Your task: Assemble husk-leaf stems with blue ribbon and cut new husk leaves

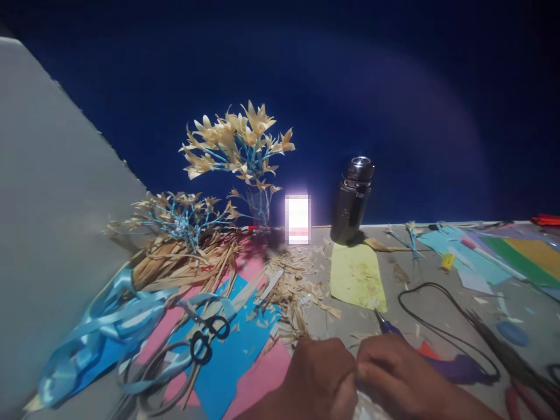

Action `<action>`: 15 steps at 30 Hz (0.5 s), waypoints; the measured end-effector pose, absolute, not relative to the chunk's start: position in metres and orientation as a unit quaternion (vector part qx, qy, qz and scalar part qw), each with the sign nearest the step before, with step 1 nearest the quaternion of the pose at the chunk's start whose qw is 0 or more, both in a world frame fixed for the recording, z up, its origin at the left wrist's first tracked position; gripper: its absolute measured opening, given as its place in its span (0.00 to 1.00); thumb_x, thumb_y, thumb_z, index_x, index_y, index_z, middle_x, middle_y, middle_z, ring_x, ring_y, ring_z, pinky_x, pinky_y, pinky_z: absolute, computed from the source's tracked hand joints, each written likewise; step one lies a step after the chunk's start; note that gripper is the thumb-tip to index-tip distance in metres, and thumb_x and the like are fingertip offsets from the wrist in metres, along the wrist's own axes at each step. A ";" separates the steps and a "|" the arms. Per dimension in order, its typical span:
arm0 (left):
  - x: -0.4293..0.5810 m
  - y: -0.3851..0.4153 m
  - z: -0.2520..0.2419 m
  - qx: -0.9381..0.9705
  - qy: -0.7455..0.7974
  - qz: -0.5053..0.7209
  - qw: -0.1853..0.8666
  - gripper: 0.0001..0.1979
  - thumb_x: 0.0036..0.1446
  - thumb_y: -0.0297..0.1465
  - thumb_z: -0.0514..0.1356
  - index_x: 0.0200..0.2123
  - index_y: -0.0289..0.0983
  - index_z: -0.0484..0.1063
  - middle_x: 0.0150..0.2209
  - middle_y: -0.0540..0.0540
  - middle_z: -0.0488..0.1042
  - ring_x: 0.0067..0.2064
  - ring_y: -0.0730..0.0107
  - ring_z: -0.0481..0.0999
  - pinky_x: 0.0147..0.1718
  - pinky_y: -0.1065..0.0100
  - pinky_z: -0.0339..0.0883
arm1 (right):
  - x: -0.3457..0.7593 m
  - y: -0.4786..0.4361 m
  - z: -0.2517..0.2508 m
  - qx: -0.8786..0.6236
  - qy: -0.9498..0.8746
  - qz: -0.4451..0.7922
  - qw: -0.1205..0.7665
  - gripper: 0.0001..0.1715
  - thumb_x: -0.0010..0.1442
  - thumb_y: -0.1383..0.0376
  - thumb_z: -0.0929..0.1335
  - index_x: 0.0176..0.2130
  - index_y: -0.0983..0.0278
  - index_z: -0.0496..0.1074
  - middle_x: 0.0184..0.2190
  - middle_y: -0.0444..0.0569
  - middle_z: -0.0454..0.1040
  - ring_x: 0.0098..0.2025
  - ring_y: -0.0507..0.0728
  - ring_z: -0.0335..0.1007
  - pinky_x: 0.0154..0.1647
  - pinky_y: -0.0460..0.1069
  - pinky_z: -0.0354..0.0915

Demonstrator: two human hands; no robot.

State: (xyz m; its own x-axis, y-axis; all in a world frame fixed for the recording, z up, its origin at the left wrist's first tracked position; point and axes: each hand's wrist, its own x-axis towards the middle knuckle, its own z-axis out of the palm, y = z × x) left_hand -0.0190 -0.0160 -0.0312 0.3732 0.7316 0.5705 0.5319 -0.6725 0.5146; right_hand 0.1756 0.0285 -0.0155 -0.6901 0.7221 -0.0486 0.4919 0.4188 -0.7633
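My left hand (321, 373) and my right hand (396, 370) are close together at the bottom centre, fingers curled inward. Whatever they pinch is hidden behind the knuckles; a pale, papery patch (367, 407) shows below, between them. Partly behind my right hand lies a purple glue gun (461, 367) with a dark cord, its metal tip pointing up and left. Just beyond the hands are dry husk scraps (301, 286) and a stained yellow paper (356, 277). Dried husk flowers (236, 137) on blue stems stand in a clear vase (259, 204), with another flower bunch (188, 216) lower left.
Small scissors (210, 337) lie on blue paper (238, 344) beside light blue ribbon (114, 318). Larger scissors (503, 344) are at right. A dark flask (352, 201) and a bright light (298, 219) stand at the back. Coloured sheets (520, 256) lie far right.
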 end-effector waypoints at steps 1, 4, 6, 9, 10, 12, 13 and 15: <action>-0.018 -0.016 -0.031 0.807 0.393 0.415 0.151 0.09 0.52 0.22 0.53 0.23 0.40 0.64 0.19 0.50 0.68 0.20 0.72 0.65 0.21 0.67 0.50 | 0.176 0.029 -0.016 -0.362 -0.829 0.399 0.149 0.18 0.65 0.61 0.63 0.25 0.63 0.69 0.23 0.45 0.72 0.27 0.54 0.66 0.33 0.48 0.59; -0.017 -0.018 -0.027 0.761 0.420 0.430 0.242 0.09 0.54 0.24 0.53 0.24 0.38 0.67 0.21 0.49 0.71 0.23 0.71 0.70 0.23 0.70 0.55 | 0.177 0.029 -0.016 -0.343 -0.824 0.420 0.163 0.15 0.63 0.62 0.65 0.27 0.63 0.72 0.25 0.46 0.75 0.30 0.55 0.69 0.34 0.48 0.59; -0.017 -0.018 -0.019 0.728 0.431 0.432 0.314 0.10 0.58 0.26 0.53 0.24 0.38 0.68 0.22 0.49 0.72 0.25 0.71 0.72 0.26 0.70 0.59 | 0.178 0.030 -0.015 -0.338 -0.806 0.450 0.185 0.14 0.62 0.61 0.66 0.27 0.64 0.72 0.25 0.45 0.75 0.29 0.54 0.70 0.34 0.48 0.60; -0.018 -0.019 -0.010 0.667 0.441 0.438 0.411 0.15 0.66 0.33 0.53 0.28 0.38 0.71 0.23 0.49 0.71 0.26 0.70 0.72 0.28 0.70 0.63 | 0.175 0.030 -0.012 -0.356 -0.748 0.509 0.234 0.16 0.63 0.59 0.67 0.26 0.64 0.71 0.21 0.43 0.72 0.26 0.53 0.68 0.30 0.47 0.60; -0.018 -0.019 -0.009 0.643 0.446 0.449 0.432 0.17 0.68 0.37 0.52 0.29 0.38 0.72 0.22 0.49 0.70 0.26 0.70 0.72 0.28 0.70 0.64 | 0.174 0.030 -0.010 -0.364 -0.727 0.527 0.249 0.16 0.63 0.59 0.66 0.27 0.64 0.72 0.20 0.43 0.71 0.25 0.52 0.67 0.30 0.46 0.61; -0.018 -0.018 -0.011 0.600 0.462 0.475 0.449 0.19 0.68 0.43 0.54 0.29 0.38 0.72 0.22 0.50 0.69 0.25 0.70 0.70 0.27 0.70 0.64 | 0.172 0.030 -0.007 -0.374 -0.689 0.557 0.274 0.12 0.63 0.62 0.66 0.31 0.65 0.74 0.20 0.42 0.71 0.25 0.52 0.67 0.30 0.46 0.62; -0.017 -0.018 -0.014 0.585 0.471 0.484 0.449 0.20 0.66 0.46 0.55 0.27 0.39 0.71 0.21 0.50 0.69 0.25 0.69 0.70 0.26 0.69 0.64 | 0.171 0.030 -0.006 -0.373 -0.675 0.570 0.283 0.10 0.62 0.63 0.66 0.33 0.65 0.74 0.20 0.41 0.71 0.24 0.52 0.67 0.29 0.45 0.63; -0.016 -0.018 -0.020 0.577 0.488 0.490 0.434 0.22 0.64 0.48 0.57 0.24 0.39 0.69 0.22 0.49 0.69 0.26 0.68 0.69 0.25 0.69 0.64 | 0.171 0.031 -0.005 -0.367 -0.666 0.581 0.292 0.07 0.58 0.66 0.66 0.33 0.65 0.75 0.20 0.40 0.70 0.23 0.51 0.66 0.27 0.44 0.62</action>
